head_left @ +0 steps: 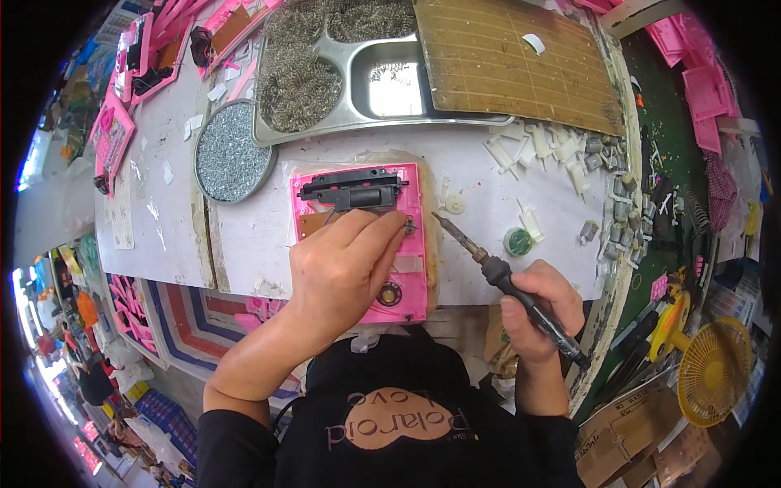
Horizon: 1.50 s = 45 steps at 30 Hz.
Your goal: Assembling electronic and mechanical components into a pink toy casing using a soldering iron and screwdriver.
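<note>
While the right hand is gripping a soldering iron, its tip hovering just right of an open pink case on the table, the left hand is holding its fingers narrow over the case's right side; cannot tell what they are pinching. A black part is sitting far inside, a round part near; joining and covering are apparently remaining undone.

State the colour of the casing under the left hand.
The casing is bright pink, clearest in the head view.
</note>
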Motion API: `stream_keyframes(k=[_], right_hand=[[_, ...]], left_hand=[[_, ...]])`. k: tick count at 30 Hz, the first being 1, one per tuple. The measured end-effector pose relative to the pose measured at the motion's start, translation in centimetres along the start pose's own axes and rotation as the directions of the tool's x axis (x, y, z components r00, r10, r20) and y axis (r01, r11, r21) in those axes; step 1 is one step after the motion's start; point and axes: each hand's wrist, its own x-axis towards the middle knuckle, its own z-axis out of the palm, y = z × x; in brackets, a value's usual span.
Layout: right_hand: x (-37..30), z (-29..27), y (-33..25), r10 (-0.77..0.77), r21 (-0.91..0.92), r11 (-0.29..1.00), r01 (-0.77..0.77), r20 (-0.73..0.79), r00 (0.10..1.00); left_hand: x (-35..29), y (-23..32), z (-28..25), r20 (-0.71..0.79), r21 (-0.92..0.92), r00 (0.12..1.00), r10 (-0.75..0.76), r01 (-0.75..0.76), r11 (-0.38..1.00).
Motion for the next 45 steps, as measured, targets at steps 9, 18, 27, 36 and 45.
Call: stream_keyframes(k=[9, 18, 27, 36, 45], right_hand=[[-0.1, 0.2, -0.1, 0.005, 0.018, 1.000, -0.004, -0.029, 1.000], [-0.3, 0.2, -0.4, -0.005, 0.014, 1.000, 0.004, 0.025, 1.000], [0.0, 0.4, -0.4, -0.052, 0.039, 0.998, 0.049, 0.071, 0.996], [0.3, 0.8, -0.7, -0.051, 0.011, 0.999, 0.050, 0.093, 0.994], [0.6, 0.8, -1.1, -0.105, -0.062, 0.992, 0.113, 0.109, 0.988]], left_hand=[[-1.0, -1.1, -0.5, -0.108, -0.127, 0.993, 0.040, -0.054, 0.991], [-0.7, -0.2, 0.2, 0.002, -0.042, 0.999, 0.039, -0.039, 0.998], [-0.7, -0.2, 0.6, 0.008, -0.055, 1.000, 0.002, -0.002, 0.998], [-0.7, -0.3, 0.5, 0.031, -0.067, 1.000, -0.006, 0.008, 0.998], [-0.8, -0.1, 0.1, 0.062, -0.056, 0.998, -0.012, 0.016, 0.998]])
